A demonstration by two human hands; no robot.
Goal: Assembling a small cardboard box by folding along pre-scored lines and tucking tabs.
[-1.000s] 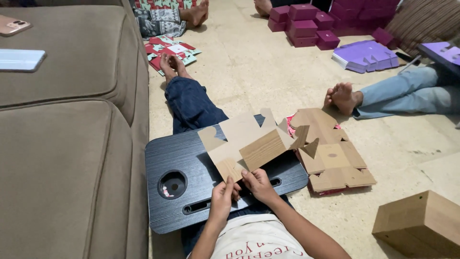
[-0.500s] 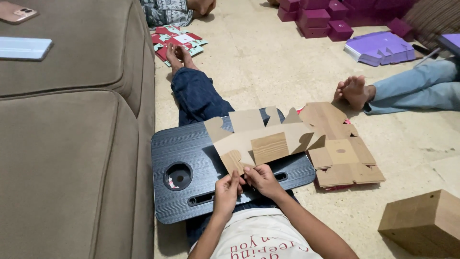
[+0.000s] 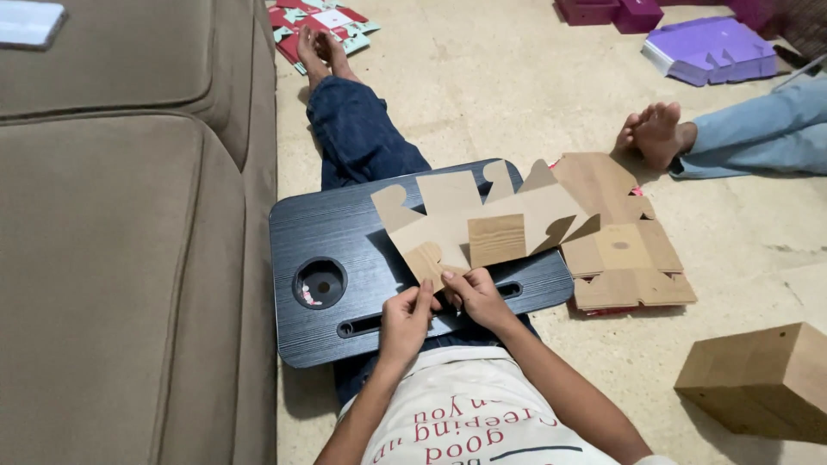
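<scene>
A person sits on the floor (image 3: 517, 77) with a black lap tray (image 3: 345, 250) across the legs. A flat cardboard cutout (image 3: 482, 220) lies on the tray, with flaps sticking out at the top and sides. Both hands are at its near corner. The left hand (image 3: 405, 319) pinches the bottom flap, with the fingers closed on the card. The right hand (image 3: 475, 297) is just beside it, and its fingers press and hold the same flap from the other side. The two hands almost touch. The tray has a round cup hole (image 3: 320, 282) on its left part and a long slot along its near edge. To the right of the tray, a pile of more flat cardboard pieces (image 3: 620, 250) lies on the floor, touching the tray's right end. Near the right bottom corner sits a folded brown box (image 3: 758, 379). A big tan sofa (image 3: 129, 258) fills the left side. Another person's bare feet (image 3: 655, 133) and blue trouser legs are on the right, well apart from the tray. Far off at the top lie a purple flat box (image 3: 711, 52) and some red and green cards (image 3: 323, 21).
</scene>
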